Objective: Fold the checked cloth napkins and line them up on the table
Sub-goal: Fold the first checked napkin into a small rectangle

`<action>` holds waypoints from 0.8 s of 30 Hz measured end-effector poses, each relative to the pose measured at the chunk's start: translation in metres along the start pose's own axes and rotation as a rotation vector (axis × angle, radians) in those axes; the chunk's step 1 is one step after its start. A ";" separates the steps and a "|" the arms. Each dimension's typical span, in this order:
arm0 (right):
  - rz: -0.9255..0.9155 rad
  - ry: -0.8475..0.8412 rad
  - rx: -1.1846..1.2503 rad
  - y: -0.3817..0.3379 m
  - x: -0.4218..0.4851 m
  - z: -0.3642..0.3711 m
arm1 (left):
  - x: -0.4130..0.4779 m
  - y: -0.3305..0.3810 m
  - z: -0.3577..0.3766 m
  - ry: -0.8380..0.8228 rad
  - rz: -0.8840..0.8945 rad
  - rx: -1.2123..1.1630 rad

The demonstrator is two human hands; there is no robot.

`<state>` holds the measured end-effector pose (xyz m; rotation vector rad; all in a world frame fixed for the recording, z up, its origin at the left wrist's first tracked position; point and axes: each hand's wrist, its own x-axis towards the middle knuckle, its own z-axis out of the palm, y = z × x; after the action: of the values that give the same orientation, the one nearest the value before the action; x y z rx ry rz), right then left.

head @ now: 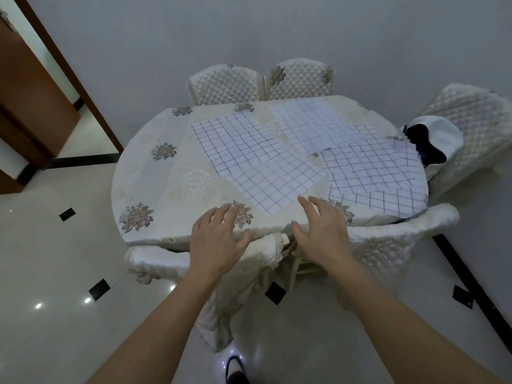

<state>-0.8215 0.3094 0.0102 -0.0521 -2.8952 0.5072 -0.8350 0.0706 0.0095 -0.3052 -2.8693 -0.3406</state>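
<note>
Logged at least three checked napkins (257, 162) lying flat, unfolded, edges overlapping, across middle and right of tabletop (155, 187). Found left hand (219, 239) and right hand (324, 231) both released and spread, grasping nothing, over near tabletop edge, right fingertips (302, 201) just beside nearest napkin corner. Noted quilted chairs (224, 84) around tabletop.

No legible text anywhere

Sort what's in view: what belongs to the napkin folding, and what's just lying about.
For the job: checked napkins, spread out unfolded, some overlapping; table; left hand and right hand, both open.
Just there: quilted chairs; black-and-white item on the right chair; brown door.
</note>
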 end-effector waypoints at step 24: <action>-0.045 -0.152 -0.028 0.050 0.245 0.097 | 0.256 -0.059 0.126 -0.172 -0.103 -0.110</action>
<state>-1.0814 0.3416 -0.0493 0.0492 -3.0444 0.4827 -1.1177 0.0919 -0.0566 -0.2160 -3.0485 -0.5158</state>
